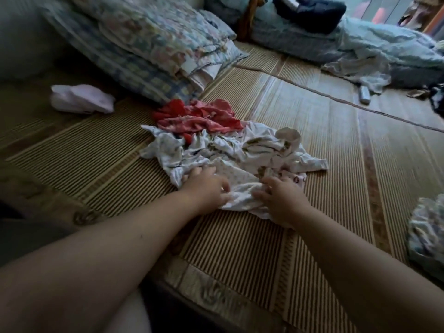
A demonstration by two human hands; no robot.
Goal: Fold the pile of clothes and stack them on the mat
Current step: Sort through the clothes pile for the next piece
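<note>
Head | left hand (208,188), right hand (280,200) pinch white garment (242,195) | mat (312,140)

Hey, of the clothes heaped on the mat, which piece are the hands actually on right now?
The white dotted garment at the near edge of the pile. The left hand and right hand both grip it; the red garment lies untouched at the far side.

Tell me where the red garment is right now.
In the head view, the red garment lies crumpled at the pile's far edge, touching the white clothes, just in front of the folded quilts.
</note>
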